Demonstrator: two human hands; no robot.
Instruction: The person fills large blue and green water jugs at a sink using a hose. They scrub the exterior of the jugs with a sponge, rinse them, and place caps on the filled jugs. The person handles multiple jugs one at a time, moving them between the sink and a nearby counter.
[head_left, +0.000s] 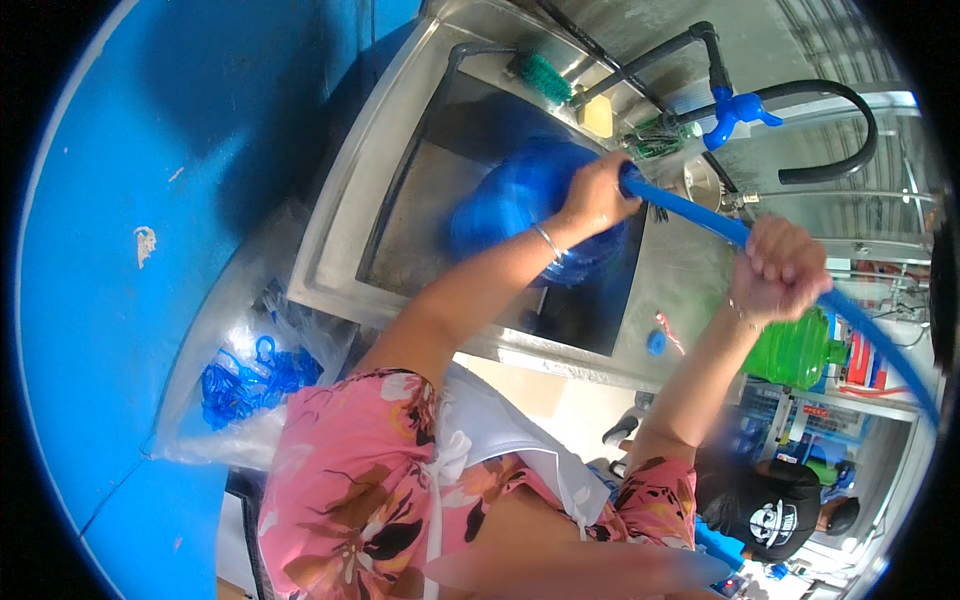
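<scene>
A translucent blue water jug (510, 187) lies tilted in the stainless steel sink, blurred by motion. My left hand (600, 196) grips it at the neck, where the mouth faces right. A long blue pole or tube (694, 212) runs out of the mouth. My right hand (780, 270) is closed around this pole, whose other end passes toward the right rim of the picture. The part inside the jug cannot be made out.
Along the sink's rear ledge are a green scrub brush (546, 77), a yellow sponge (596, 115) and a blue-handled tap (731, 116). A blue cap (656, 343) lies on the steel counter, near a green jug (795, 349). Blue plastic pieces (259, 379) fill a clear bag. Another person (780, 510) is at lower right.
</scene>
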